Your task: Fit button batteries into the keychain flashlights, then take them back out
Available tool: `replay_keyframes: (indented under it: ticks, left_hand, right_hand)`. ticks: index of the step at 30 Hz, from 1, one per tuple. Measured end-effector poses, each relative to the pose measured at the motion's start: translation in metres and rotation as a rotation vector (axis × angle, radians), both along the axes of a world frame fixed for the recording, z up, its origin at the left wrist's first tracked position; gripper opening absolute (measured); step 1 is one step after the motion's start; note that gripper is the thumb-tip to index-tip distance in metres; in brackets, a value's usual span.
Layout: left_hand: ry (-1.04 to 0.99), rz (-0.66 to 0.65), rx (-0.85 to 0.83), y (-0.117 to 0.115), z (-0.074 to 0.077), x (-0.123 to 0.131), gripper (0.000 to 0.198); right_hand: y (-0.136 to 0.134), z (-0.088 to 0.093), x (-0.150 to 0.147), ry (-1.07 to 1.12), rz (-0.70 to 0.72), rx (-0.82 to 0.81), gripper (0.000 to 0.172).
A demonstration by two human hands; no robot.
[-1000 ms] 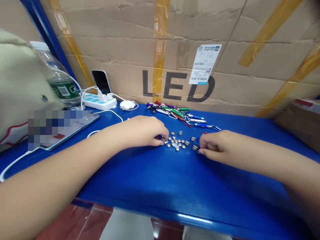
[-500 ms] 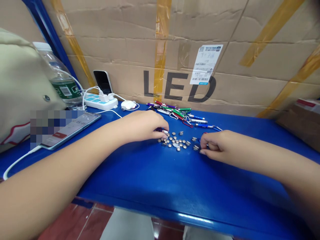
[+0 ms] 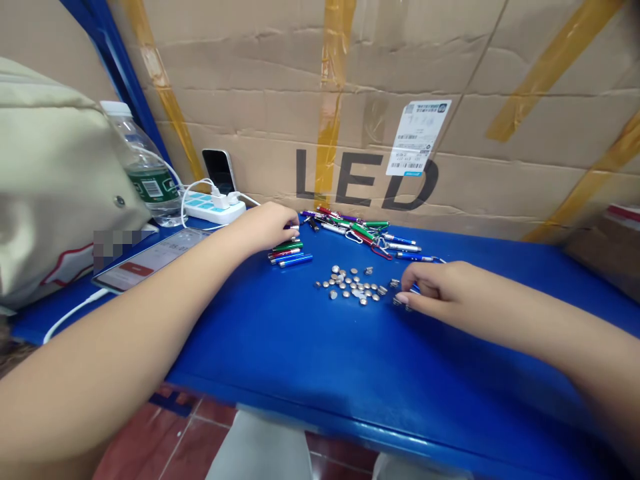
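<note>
My left hand [image 3: 270,227] is at the back left of the blue table, fingers pinched on a slim metal tube [image 3: 294,231], mostly hidden. Just below it, several slim pen-like tubes [image 3: 296,260] in green, red and blue lie side by side. My right hand [image 3: 433,287] is curled around a blue tube [image 3: 415,289]; only a bit of it shows. By its fingertips lie small silver metal clips [image 3: 395,283]. Between the hands, several small round metal pieces [image 3: 357,287] are scattered. Behind them is a pile of coloured pen-like lights [image 3: 365,230] with carabiner clips.
A large cardboard box [image 3: 260,120] marked LED walls off the back. On the left are a beige bag [image 3: 65,173], a water bottle [image 3: 153,183], a phone [image 3: 150,260] with its cable and a power strip [image 3: 215,210]. A brown box [image 3: 605,253] stands far right.
My left hand has moved left and back from the round metal pieces to the row of tubes, which now shows. My right hand stays near the clips. The view has shifted slightly.
</note>
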State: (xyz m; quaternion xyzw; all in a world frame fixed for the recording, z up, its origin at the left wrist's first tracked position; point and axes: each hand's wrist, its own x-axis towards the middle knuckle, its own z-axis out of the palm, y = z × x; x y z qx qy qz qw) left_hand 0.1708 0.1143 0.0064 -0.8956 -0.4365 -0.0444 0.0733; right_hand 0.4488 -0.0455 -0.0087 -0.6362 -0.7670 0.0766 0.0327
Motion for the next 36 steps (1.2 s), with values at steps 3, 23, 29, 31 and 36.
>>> replay_keyframes:
  ticks: [3, 23, 29, 31, 36]
  left_hand:
    - [-0.01, 0.049, -0.006, 0.01, -0.005, -0.004, 0.032]
    - [-0.146, -0.025, 0.001, 0.037, -0.036, 0.01, 0.046]
    - [-0.174, -0.052, -0.11, 0.042, -0.048, 0.015, 0.06]
    - [-0.168, -0.044, -0.131, 0.042, -0.05, 0.014, 0.062]
    - [-0.139, -0.043, -0.096, 0.036, -0.042, 0.019, 0.059]
  right_hand:
    - [0.0, -0.002, 0.0, 0.001, -0.003, 0.001, 0.031]
    - [0.001, 0.001, -0.006, -0.001, -0.013, 0.007, 0.033]
    - [0.0, 0.003, -0.01, -0.002, -0.015, -0.007, 0.03]
    - [0.0, 0.002, -0.01, 0.004, 0.002, -0.008, 0.029]
    - [0.001, 0.002, -0.011, 0.008, 0.013, -0.001, 0.03]
